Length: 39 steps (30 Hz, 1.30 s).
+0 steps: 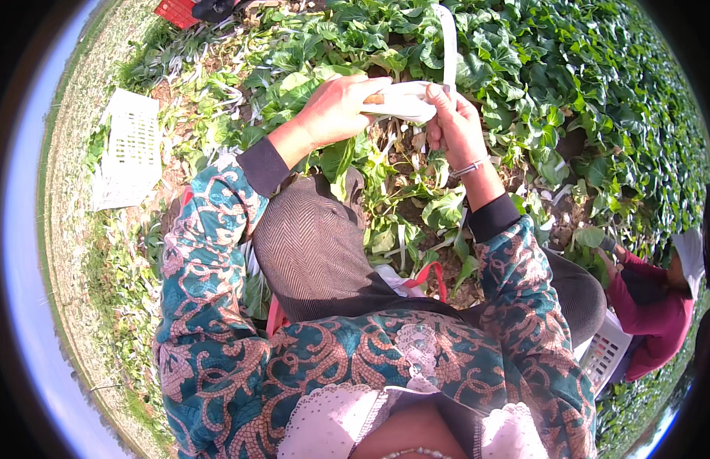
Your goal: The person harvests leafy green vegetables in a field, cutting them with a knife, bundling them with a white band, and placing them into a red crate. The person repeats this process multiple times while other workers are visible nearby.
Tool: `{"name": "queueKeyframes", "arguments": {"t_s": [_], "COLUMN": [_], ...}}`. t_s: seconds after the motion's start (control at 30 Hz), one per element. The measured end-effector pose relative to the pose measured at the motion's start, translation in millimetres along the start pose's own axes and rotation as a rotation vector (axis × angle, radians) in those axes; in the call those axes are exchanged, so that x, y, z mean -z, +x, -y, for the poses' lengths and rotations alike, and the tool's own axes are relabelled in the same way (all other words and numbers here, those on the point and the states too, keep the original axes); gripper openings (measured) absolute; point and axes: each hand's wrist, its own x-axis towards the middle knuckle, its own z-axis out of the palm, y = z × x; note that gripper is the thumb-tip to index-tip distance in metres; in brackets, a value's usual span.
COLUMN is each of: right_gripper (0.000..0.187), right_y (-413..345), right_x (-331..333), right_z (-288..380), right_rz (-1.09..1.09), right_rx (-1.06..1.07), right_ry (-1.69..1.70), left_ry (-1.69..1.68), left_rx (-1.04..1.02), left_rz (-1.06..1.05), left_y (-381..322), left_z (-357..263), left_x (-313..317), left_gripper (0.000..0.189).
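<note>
Both hands are raised in front of me over leafy greens. My left hand (342, 109) is curled round one end of a bundle of white strips (405, 102), which look like pale stalks or tape; I cannot tell which. A small orange-brown thing (374, 99) shows beside its fingers. My right hand (457, 123), with a bracelet at the wrist, pinches the other end of the bundle between thumb and fingers. From there a long flat white strip (449, 49) stands up and curves over at its tip. Leafy green plants (338, 160) lie below the hands.
Dense rows of leafy greens (538, 63) grow ahead and to the right. A white plastic crate (134, 143) stands at the left, a red crate (177, 12) at the upper left. Another person (656, 307) works at the right beside a grey-white crate (606, 353). Cut leaves litter the soil.
</note>
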Motion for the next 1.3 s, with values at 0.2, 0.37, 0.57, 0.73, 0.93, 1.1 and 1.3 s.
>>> {"name": "queueKeyframes", "arguments": {"t_s": [0.2, 0.37, 0.57, 0.73, 0.93, 1.1, 1.3], "right_gripper": [0.025, 0.022, 0.019, 0.03, 0.027, 0.041, 0.028], "right_y": [-44.2, -59.8, -66.3, -53.9, -68.7, -77.4, -75.5], "right_x": [16.8, 27.6, 50.6, 92.8, 82.9, 54.7, 71.8], "right_z": [9.7, 16.1, 5.0, -42.3, -15.7, 36.0, 46.0], "right_rz": [-0.258, -0.292, -0.186, -0.291, -0.21, -0.165, -0.109], "right_rx": [0.483, 0.64, 0.725, 0.182, 0.21, 0.355, 0.207], "right_ry": [-0.624, -0.838, -0.769, -0.786, 0.043, -0.353, -0.328], "left_ry": [-0.419, -0.534, -0.762, -0.896, -0.759, -0.68, -0.702], "left_rx": [0.096, 0.035, 0.034, 0.078, 0.121, 0.13, 0.186], "left_rz": [0.06, 0.123, 0.206, 0.293, 0.334, 0.309, 0.344], "left_y": [10.6, 9.1, 3.1, -0.3, 8.4, 17.2, 21.8], "left_z": [-26.1, -39.1, -53.8, -72.7, -80.0, -69.6, -51.5], "left_x": [0.5, 0.1, 5.6, 13.8, -13.3, -35.0, -35.7], "left_gripper": [0.043, 0.041, 0.037, 0.039, 0.045, 0.047, 0.042]}}
